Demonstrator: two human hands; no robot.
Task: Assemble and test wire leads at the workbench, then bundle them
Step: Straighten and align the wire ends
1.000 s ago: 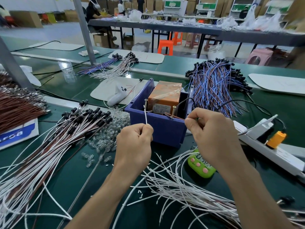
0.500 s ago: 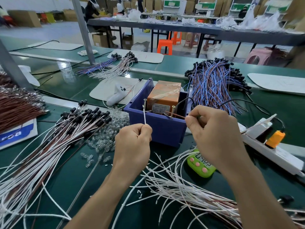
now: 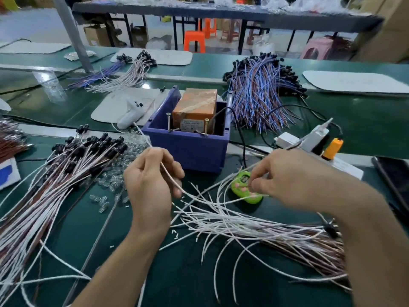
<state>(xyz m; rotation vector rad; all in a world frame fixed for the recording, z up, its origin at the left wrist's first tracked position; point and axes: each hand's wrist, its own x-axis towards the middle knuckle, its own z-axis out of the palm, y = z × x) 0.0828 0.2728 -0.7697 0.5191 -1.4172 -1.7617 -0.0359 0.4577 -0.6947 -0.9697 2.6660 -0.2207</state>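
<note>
**Visitor:** What covers the bench?

**Onlooker:** A dark green mat [image 3: 177, 273], smooth and matt, is strewn with loose leads [image 3: 232, 220], thin white ones that fan out in slack curves. To the left lie capped leads [image 3: 88, 151], white and brown, each tipped with a black cap. They sit beside a heap of small clear bulbs [image 3: 115, 176]. Behind the hands stands a blue plastic bin [image 3: 188, 151] with square walls. Inside it is an orange box [image 3: 194, 107] wrapped in glossy tape, and two metal pins [image 3: 169, 121] stand upright at the bin's front wall.

**Visitor:** And the piece being worked?

**Onlooker:** One white lead [image 3: 170, 176] runs through the left hand [image 3: 152, 180]. Its far end rises toward the bin, and its near end trails into the loose pile between the two hands.

**Visitor:** How are the hands held?

**Onlooker:** The left hand is raised above the mat with its back to us, fingers curled round the lead. The right hand [image 3: 287, 180] hovers just over a lime-green counter [image 3: 241, 191], its fingertips pinching a thin wire end [image 3: 246, 186]. I cannot tell whether that is the same lead. Both forearms reach in from the near edge.
</note>
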